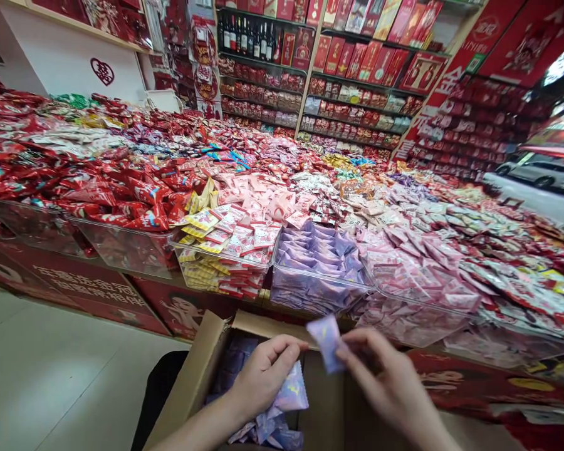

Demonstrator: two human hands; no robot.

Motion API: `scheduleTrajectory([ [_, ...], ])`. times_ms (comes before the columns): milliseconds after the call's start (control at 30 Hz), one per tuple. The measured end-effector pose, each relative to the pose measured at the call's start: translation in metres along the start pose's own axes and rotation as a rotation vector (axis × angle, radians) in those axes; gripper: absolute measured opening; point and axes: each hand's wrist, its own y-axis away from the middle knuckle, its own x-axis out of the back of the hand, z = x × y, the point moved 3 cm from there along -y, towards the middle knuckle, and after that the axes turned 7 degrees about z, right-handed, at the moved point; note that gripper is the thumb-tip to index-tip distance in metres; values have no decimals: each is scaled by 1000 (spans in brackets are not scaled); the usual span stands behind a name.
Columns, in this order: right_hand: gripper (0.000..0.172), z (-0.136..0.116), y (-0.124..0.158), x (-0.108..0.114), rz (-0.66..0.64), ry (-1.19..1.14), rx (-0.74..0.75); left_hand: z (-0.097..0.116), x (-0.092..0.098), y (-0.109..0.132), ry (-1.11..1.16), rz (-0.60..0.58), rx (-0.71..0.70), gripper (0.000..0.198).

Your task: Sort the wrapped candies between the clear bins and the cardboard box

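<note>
Between the thumb and fingers of my right hand (383, 369) is a purple candy packet (326, 341), held up over the box and slightly blurred. My left hand (270, 373) is closed around another purple candy packet (292, 391), which pokes out below the fingers; whether more lie in the palm is hidden. Beneath both hands stands an open cardboard box (202, 363) with more of the purple packets (267, 432) inside. Just beyond it, a clear plastic bin (317, 279) holds similar purple packets in neat rows.
A bin of red-and-white and yellow packets (225, 250) is left of the purple one, and pink packets (413, 275) fill the bin on its right. Red packets (122, 194) heap farther left. Shelves with bottles (249, 37) and red boxes (357, 59) stand behind.
</note>
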Motion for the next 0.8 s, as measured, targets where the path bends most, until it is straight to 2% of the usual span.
scheduleTrajectory([
  [100,20,-30,-58,46,181,404,85,-4,6,0,10,52,8,35],
  [167,16,-45,-101,61,216,699,107,-11,8,1,12,53,28,35],
  [233,12,-52,-137,61,165,889,121,-19,8,5,16,54,43,35],
  [300,14,-49,-161,51,73,1008,134,-26,9,9,14,62,49,35],
  [367,19,-42,-172,38,-9,1102,144,-31,10,13,15,80,48,35],
  [467,27,-32,-174,29,-53,1197,153,-36,14,15,25,100,49,35],
  [633,28,-28,-172,30,-97,1228,52,-42,14,13,25,74,76,35],
  [800,32,-25,-177,27,-109,1165,66,-45,12,11,0,46,95,35],
])
